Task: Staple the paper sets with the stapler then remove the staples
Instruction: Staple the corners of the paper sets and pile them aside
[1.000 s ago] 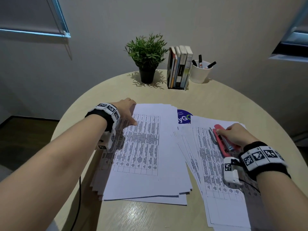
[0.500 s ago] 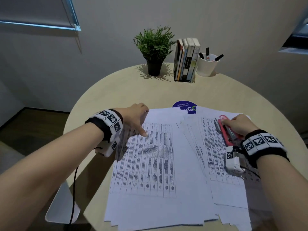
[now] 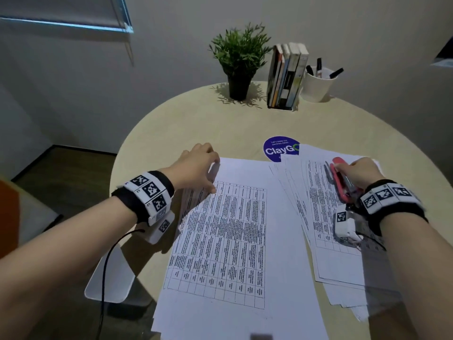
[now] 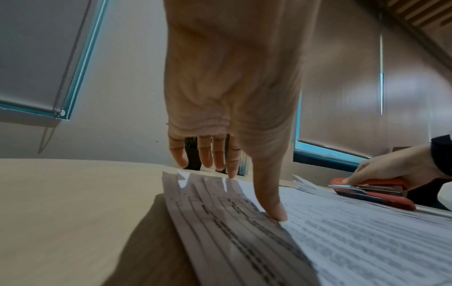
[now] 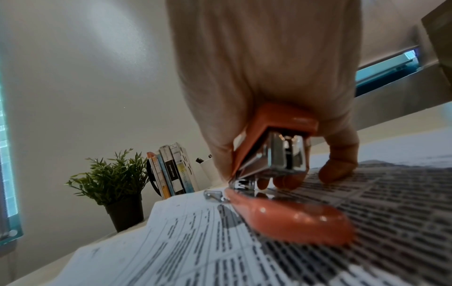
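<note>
Left paper stack (image 3: 220,241): flat on bench (image 3: 220,123), far-left corner fanned; left hand (image 3: 198,165) on it, fingers fairly straight, thumb pressing the top sheet. Stapler (image 3: 339,180): red, resting on right paper stack (image 3: 318,217); long axis near-to-far, nose away; gripped by right hand (image 3: 360,173); well apart, rightward of that corner; judged next carry: leftward.

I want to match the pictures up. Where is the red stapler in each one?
Head: red metal stapler, right side, on white printed papers.
Left wrist: far right, low.
Right wrist: centre, close up.
Shared landmark: the right hand holding it.
</note>
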The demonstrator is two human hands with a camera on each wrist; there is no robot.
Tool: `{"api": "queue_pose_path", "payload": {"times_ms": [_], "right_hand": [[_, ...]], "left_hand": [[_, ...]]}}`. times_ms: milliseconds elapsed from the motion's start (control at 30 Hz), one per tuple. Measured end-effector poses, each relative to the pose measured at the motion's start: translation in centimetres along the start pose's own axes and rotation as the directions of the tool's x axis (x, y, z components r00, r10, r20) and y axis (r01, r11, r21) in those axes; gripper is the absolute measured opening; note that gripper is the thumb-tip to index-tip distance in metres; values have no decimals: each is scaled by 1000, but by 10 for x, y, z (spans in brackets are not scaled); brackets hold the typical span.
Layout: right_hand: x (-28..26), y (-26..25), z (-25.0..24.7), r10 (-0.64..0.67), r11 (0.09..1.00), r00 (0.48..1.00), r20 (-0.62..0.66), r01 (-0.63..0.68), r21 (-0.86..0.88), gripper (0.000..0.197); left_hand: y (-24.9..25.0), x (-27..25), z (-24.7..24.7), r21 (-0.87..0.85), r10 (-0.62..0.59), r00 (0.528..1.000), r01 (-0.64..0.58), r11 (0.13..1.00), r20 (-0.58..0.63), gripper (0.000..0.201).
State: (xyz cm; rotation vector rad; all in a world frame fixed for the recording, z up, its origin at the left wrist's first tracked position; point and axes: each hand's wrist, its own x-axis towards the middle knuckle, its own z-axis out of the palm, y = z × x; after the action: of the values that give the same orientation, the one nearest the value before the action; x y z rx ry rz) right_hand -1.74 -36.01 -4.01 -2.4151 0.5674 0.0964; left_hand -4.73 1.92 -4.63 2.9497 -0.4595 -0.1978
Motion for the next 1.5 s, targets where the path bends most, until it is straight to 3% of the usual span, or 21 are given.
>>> {"api": "queue_pose_path", "payload": {"times_ms": [133, 400, 567, 767, 900, 967, 1033, 1100, 1200, 1267, 1400, 1500], "right_hand": [[-1, 0, 1, -9, 1000, 1000, -15, 9, 3, 46], [-3, -1, 1, -5, 1000, 1000, -18, 5, 14, 47], [-7, -2, -1, -6, 1000, 1000, -15, 6, 30, 44], [3, 3, 2, -15, 1000, 1000, -28, 14, -13, 47], [5, 5, 3, -13, 1000, 999, -29, 12, -24, 46], [4, 4, 3, -11, 1000, 1000, -25, 10, -14, 44], [4, 4, 3, -8, 1000, 1000, -20, 8, -7, 43], [4, 4, 2, -7, 1000, 1000, -20, 7, -3, 44], [5, 5, 2, -12, 1000, 1000, -23, 11, -12, 46], [5, 5, 2, -10, 1000, 1000, -25, 10, -15, 47], [7, 7, 3, 0, 1000, 1000, -27, 0, -7, 45], [6, 6, 4, -1, 1000, 1000, -27, 1, -3, 44]], "left_hand": [[1, 1, 1, -59, -35, 999, 37, 998, 33, 65], [0, 4, -1, -135, -98, 991, 110, 985, 89, 75], [2, 6, -4, -30, -70, 991, 74, 997, 114, 76], [6, 2, -3, 38, -28, 1000, 27, 999, 14, 71], [4, 1, -2, 80, -49, 998, 46, 996, 32, 72], [1, 2, -1, 21, -61, 998, 61, 998, 2, 56], [-2, 3, -1, -90, -70, 989, 59, 994, -127, 31], [-4, 2, -7, -259, -102, 968, 40, 965, -230, 18], [-6, -3, -23, -579, -136, 987, 61, 813, -86, 17], [-8, -8, -33, -656, -128, 992, 108, 747, 17, 14], [-8, -16, -37, -549, -122, 962, 241, 801, 245, 30], [-8, -21, -27, -523, -74, 953, 226, 822, 295, 25]]}}
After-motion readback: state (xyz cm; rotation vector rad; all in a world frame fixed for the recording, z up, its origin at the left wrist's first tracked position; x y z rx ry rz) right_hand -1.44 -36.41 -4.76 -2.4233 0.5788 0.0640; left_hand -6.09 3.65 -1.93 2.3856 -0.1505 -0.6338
